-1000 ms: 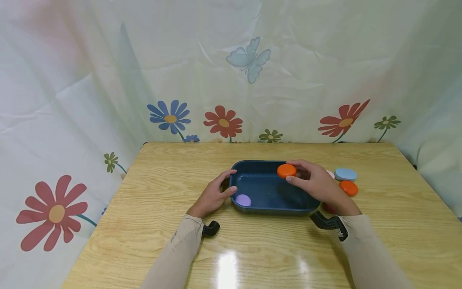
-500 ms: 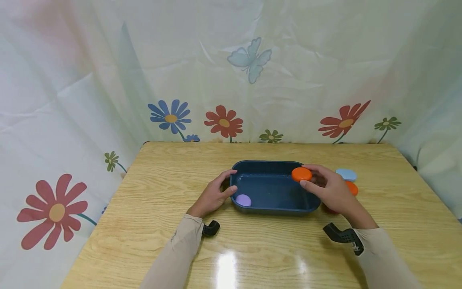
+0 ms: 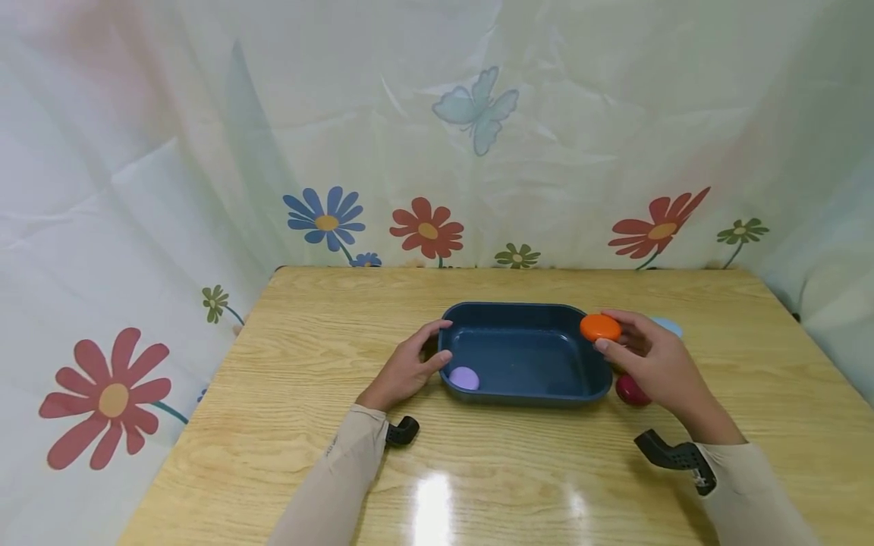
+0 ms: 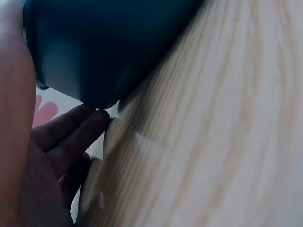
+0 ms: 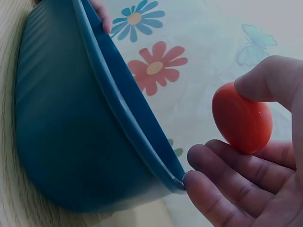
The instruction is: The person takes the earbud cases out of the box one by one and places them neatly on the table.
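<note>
A dark blue rectangular tub with rounded corners stands on the table, and a lilac oval piece lies in its front left corner. My left hand grips the tub's left end, the thumb over the rim; in the left wrist view, other fingers reach low beside its outer wall. A glossy orange oval piece is pinched between thumb and fingers of my right hand, above the tub's right rim. In the right wrist view the thumb presses one side of the orange piece, fingers under the other.
Right of the tub, a dark red rounded piece lies on the table, near the right hand. Behind that hand a light blue piece shows in part. A flowered curtain hangs behind the wooden table.
My right hand has moved rightward with the orange piece, from over the tub's inside to its right rim. It now hides the second orange piece on the table. The left hand keeps its place.
</note>
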